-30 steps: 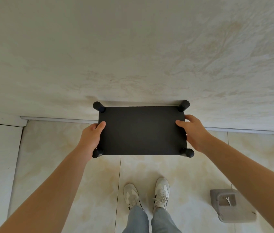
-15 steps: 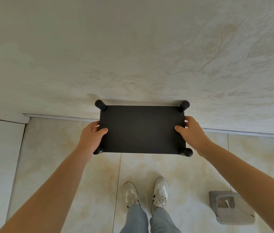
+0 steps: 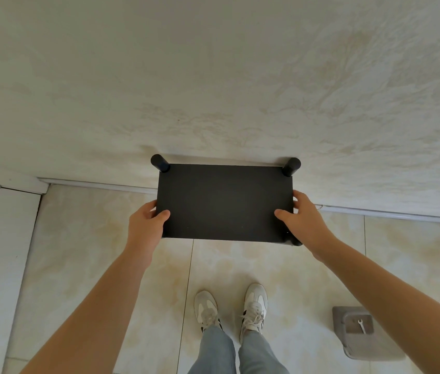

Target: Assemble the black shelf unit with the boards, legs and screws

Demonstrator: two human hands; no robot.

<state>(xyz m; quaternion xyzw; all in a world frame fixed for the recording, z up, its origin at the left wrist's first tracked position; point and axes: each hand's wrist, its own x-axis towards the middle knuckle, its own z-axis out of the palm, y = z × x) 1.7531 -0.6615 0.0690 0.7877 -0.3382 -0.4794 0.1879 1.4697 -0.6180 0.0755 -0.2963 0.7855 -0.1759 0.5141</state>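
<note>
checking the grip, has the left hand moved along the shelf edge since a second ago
Yes. The left hand has slid along the side of the black shelf toward the wall, and now covers the near left leg it sat beside earlier.

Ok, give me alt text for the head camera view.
Two bare hands, left hand and right hand, grip the short ends of a black shelf unit with round legs, held near a marbled wall. Below are white sneakers and a grey tray holding a small wrench.
</note>
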